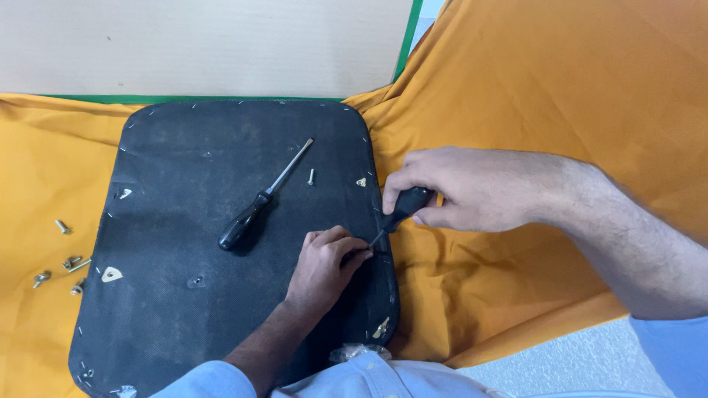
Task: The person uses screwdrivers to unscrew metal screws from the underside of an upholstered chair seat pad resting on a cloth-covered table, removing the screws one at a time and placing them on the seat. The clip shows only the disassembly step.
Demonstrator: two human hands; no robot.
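— Right hand grips a black-handled screwdriver, tip at the black pad's right edge. Left hand?

— Fingers pinched by the tip, steadying it (I'd keep them clear of the blade). Lever gently, low angle. Spare screwdriver lies mid-pad; loose screws on orange cloth.

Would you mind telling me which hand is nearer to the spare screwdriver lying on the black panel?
Left. The left hand rests on the panel just right of the screwdriver; the right hand is farther right, beyond the panel's edge, holding another tool.
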